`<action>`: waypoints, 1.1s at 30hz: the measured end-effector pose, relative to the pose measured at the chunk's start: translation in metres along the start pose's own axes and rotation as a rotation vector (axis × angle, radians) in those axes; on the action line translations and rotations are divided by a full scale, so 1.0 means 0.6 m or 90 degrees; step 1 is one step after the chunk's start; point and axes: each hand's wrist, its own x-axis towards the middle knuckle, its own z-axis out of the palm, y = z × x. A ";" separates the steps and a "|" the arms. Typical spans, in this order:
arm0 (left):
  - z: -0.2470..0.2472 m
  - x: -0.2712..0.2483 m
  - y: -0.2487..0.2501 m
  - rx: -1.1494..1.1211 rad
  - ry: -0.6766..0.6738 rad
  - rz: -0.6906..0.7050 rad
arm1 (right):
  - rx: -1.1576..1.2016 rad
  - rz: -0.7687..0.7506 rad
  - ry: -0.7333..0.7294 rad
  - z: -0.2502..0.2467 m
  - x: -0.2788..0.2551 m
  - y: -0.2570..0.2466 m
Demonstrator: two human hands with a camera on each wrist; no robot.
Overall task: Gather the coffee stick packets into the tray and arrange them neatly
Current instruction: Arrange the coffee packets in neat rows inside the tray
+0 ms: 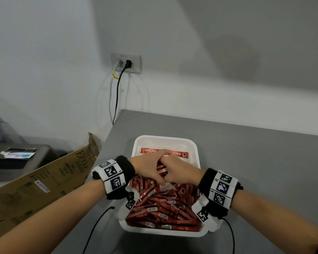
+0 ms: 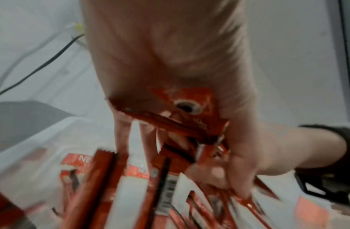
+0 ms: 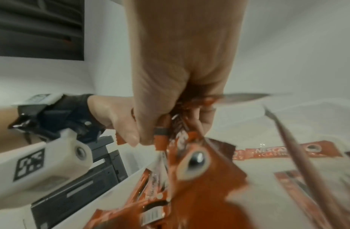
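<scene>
Head view: left hand (image 1: pixel 147 166) and right hand (image 1: pixel 180 171) are gripping one bundle of packets (image 1: pixel 161 170) above the tray (image 1: pixel 195 153); squaring ends before lowering seems wise.

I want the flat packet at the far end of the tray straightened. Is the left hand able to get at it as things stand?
Probably not yet: the left hand is full of packets, though the flat packet lies uncovered just beyond.

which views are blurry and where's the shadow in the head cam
Head view: sharp, with a soft dark shadow on the wall at upper right. Left wrist view: motion blur smears the coffee stick packets. Right wrist view: the near packets are blurred too.
</scene>
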 end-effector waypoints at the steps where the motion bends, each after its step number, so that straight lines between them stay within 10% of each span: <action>1: 0.001 0.001 0.002 -0.035 0.005 -0.006 | 0.025 -0.001 0.013 -0.004 -0.004 -0.003; 21: 0.024 -0.011 0.011 -0.715 0.045 -0.004 | 0.361 0.017 0.287 0.016 0.002 0.003; 33: 0.041 0.007 0.024 -0.809 0.058 -0.008 | 0.366 0.146 0.392 0.040 0.026 0.035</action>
